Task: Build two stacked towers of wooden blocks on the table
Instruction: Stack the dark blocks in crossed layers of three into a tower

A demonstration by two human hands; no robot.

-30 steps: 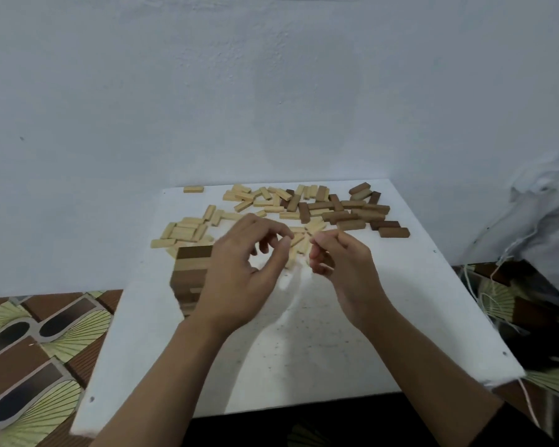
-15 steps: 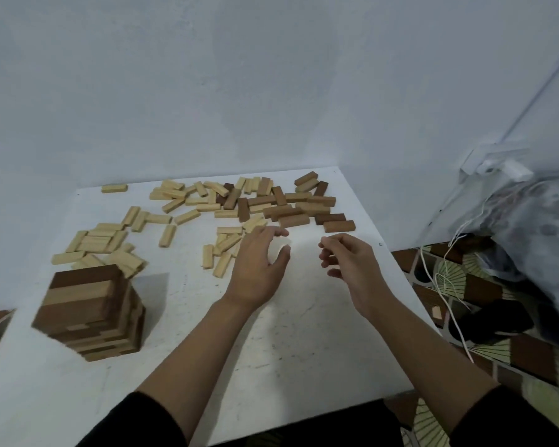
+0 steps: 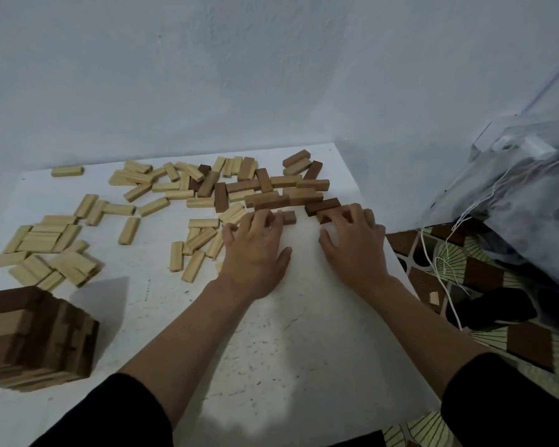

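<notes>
A stacked tower (image 3: 36, 337) of light and dark wooden blocks stands at the table's near left. Loose blocks lie across the far half of the white table (image 3: 271, 350): pale ones (image 3: 58, 233) to the left, brown ones (image 3: 284, 195) at the far right. My left hand (image 3: 255, 253) reaches into the pile, its fingers curled over a brown block (image 3: 289, 217). My right hand (image 3: 357, 250) lies beside it, fingers curled over a dark brown block (image 3: 325, 215) near the table's right edge. Both thumbs are spread on the tabletop.
A pale wall runs right behind the table. Off the right edge are a patterned floor (image 3: 484, 275), a bundle of plastic-wrapped cloth (image 3: 530, 195), white cords (image 3: 446, 262) and a dark object (image 3: 494, 309). One pale block (image 3: 67, 171) lies alone at the far left.
Both hands moved forward from above the table's middle down onto the brown blocks and curled their fingers over them. The view swung right, so the tower now sits at the left edge.
</notes>
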